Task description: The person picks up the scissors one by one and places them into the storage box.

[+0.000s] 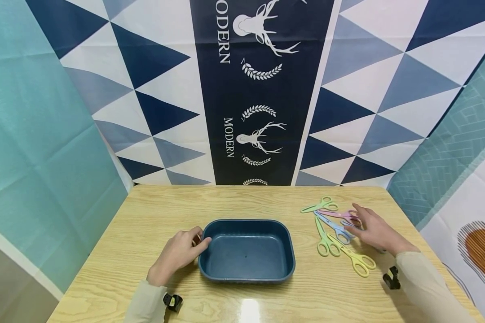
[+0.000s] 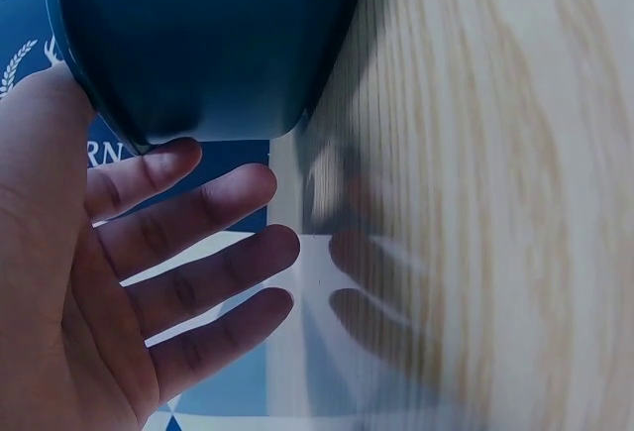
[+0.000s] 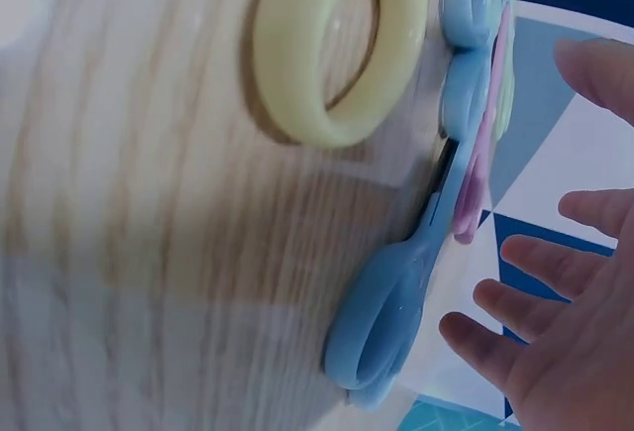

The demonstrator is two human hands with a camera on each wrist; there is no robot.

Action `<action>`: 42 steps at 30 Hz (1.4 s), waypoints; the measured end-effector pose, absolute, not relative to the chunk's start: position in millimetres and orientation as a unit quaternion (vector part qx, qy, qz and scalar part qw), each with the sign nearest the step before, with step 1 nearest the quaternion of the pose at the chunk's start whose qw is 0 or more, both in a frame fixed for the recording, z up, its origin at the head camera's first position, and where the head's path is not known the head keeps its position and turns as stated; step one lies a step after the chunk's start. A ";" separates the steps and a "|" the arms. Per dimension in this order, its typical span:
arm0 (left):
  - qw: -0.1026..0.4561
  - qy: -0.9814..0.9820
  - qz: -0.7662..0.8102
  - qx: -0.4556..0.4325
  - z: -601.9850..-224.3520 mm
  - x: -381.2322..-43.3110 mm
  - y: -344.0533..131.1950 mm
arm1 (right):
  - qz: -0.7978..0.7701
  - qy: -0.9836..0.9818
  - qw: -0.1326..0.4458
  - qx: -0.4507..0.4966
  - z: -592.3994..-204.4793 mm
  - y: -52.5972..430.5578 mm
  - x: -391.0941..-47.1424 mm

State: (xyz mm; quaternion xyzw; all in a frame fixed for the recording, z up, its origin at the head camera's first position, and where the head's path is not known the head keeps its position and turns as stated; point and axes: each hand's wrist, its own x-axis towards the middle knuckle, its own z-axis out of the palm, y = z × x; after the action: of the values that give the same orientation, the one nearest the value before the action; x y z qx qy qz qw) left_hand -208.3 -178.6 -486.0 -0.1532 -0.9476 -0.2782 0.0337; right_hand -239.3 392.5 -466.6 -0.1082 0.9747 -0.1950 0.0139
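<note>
An oblong dark blue plastic tub [image 1: 246,269] stands on the table. My left hand [image 1: 180,250] holds its left end, thumb over the rim and index finger against the outside; the other fingers spread below, as the left wrist view shows. Over the scissors at the right hovers my right hand [image 1: 377,229], its fingers loosely extended and nothing in them. Beneath and beside it lie yellow scissors [image 1: 352,255], light blue scissors [image 1: 329,223], pink scissors [image 1: 333,214] and two green pairs, one being the upper green scissors [image 1: 320,207]. More blue scissors [image 3: 396,272] are partly hidden under that hand in the head view.
The wooden table [image 1: 161,202] ends at a patterned cloth [image 1: 254,89] hanging behind it. Teal cloth [image 1: 44,134] hangs at the left, and another patterned cloth [image 1: 469,202] at the right. Dark wrist cameras sit at both sleeves.
</note>
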 end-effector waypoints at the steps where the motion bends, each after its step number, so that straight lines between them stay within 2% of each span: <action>1: 0.033 -0.948 -0.278 -0.151 -485.8 -208.5 -178.8 | -0.198 0.974 0.015 -0.107 -467.1 393.7 -240.2; 42: 0.043 -0.949 -0.275 -0.149 -486.5 -206.7 -177.9 | -0.238 0.965 0.024 -0.109 -479.6 417.9 -273.0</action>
State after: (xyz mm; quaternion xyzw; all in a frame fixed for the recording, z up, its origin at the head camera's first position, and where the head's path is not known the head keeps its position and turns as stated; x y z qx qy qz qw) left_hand -206.7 -177.9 -486.5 -0.1494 -0.9488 -0.2750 0.0434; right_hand -273.0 417.9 -479.6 -0.1088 0.9649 -0.2380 0.0243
